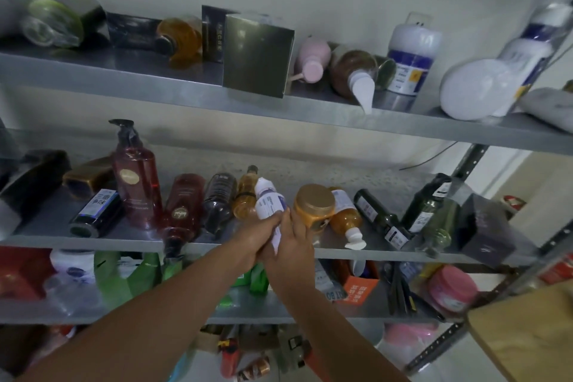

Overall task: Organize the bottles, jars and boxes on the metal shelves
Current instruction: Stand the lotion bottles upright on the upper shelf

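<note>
Head view: both my hands clamp the white bottle (269, 200), held just in front of the middle shelf (93, 242). My left hand (262, 234) wraps its lower part from 8 o'clock and my right hand (294, 237) closes on it from 4 o'clock, fingers curled, the two hands touching. The long axis stands nearly upright, tipped a little, with the free rounded end pointing to 11 o'clock and the other end buried between my palms. Which end carries the cap I cannot tell.

At 10 o'clock, just beside the free end, an amber bottle (246, 198) lies with its neck toward 12. A dark bottle (220, 201) lies beyond it at 9 o'clock. At 3 o'clock, near my right fingers, a gold-lidded jar (314, 204) lies with its lid facing me, and an orange bottle (347, 217) leans against it, white cap toward 5 o'clock. These crowd the shelf on both sides.

The bottle is white plastic with a blue-purple label, its print too blurred to read.
</note>
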